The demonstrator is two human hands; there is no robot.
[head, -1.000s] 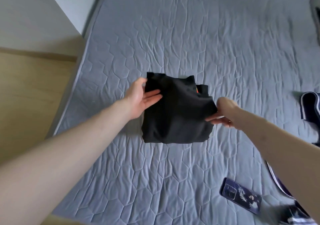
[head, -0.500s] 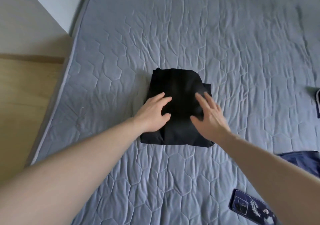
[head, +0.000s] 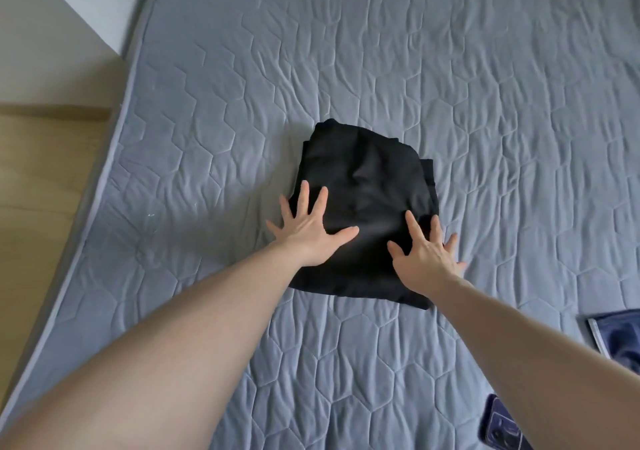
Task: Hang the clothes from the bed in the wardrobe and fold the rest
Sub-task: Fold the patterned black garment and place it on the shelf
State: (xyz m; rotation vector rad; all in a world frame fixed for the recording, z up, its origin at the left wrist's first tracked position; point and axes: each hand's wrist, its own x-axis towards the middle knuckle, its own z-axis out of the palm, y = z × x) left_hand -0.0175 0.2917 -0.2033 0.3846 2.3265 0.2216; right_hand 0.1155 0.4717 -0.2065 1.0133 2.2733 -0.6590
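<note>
1. Black fabric, the folded garment (head: 360, 186) lies flat near the middle of the grey quilted bed (head: 485, 86), well away from its edges.
2. The left hand (head: 308, 231) presses on the garment's near left part, fingers straight and spread wide.
3. The right hand (head: 424, 252) presses on its near right corner, fingers fanned, the outer ones reaching onto the quilt.
4. A dark blue phone (head: 502, 429) lies at the lower right; any print on its case is too blurred to read.
5. A navy item (head: 620, 338) sits at the right edge; no label is legible.
</note>
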